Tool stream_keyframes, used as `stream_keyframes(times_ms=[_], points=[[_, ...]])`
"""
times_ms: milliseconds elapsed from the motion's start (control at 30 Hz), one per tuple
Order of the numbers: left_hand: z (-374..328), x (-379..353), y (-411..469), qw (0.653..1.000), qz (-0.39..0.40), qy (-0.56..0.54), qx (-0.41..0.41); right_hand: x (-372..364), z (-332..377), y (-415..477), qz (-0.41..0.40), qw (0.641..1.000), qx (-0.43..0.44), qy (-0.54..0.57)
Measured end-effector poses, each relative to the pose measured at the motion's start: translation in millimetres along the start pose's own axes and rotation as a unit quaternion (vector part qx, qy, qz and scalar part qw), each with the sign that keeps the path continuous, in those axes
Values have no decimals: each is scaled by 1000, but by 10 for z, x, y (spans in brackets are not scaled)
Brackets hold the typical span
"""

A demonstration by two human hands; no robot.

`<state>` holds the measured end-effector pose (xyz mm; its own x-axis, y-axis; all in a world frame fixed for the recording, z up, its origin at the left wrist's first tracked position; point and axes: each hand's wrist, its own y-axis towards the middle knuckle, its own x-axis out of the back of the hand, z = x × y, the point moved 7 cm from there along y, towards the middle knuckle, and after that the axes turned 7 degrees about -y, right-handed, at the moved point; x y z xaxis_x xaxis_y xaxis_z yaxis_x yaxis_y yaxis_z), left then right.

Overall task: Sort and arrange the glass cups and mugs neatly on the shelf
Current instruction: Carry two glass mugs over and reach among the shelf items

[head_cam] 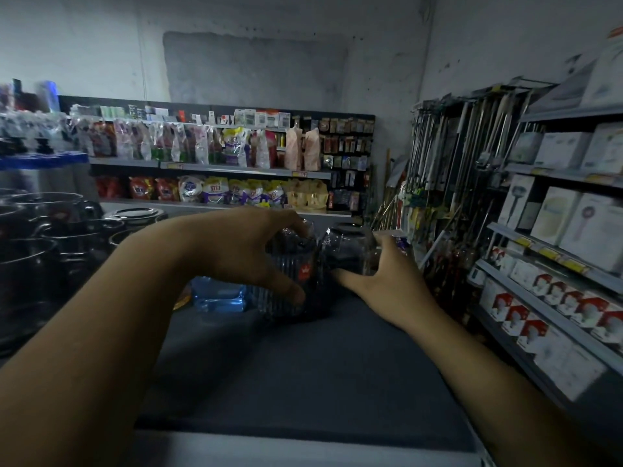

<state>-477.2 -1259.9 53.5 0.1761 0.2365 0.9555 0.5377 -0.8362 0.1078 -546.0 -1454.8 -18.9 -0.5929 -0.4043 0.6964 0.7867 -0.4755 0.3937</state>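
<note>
Two clear glass cups stand side by side at the far end of a dark shelf top. My left hand grips the ribbed glass cup, which carries a small red label, from above and the side. My right hand wraps its thumb and fingers around the smoother glass cup to the right. Both cups touch or nearly touch each other. The dim light hides their rims and bases.
A blue plastic-wrapped pack lies left of the cups. Dark metal pots are stacked at the left. White boxed goods fill the shelves at the right. Hanging utensils and detergent bags stand behind.
</note>
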Motion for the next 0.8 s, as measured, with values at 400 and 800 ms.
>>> stream_keyframes(times_ms=[400,800], points=[[-123,29,18,998,-36,29,-35,21,18,-48,1,1000,-10,-20],[-14,428,-473,946,-236,-217,-51,167,637,-549,114,925,-73,356]])
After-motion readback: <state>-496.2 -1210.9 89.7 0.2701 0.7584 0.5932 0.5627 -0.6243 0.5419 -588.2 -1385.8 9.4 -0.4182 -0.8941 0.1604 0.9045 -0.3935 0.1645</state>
